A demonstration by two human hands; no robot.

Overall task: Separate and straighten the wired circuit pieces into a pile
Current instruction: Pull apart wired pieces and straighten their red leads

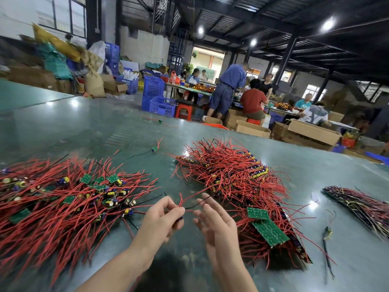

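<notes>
A tangled heap of wired circuit pieces, small green boards with red and black wires, covers the table's left side. A second, more ordered heap lies centre right, with green boards at its near edge. Between the two heaps my left hand pinches one wired circuit piece by its red and black wires; the small board is mostly hidden in my fingers. My right hand is open just to the right, fingers spread, fingertips near the black wire.
A dark row of stacked pieces lies at the far right. Loose single pieces lie at the right and farther back. The green table ends at the back; beyond it are blue crates, cardboard boxes and several seated and standing people.
</notes>
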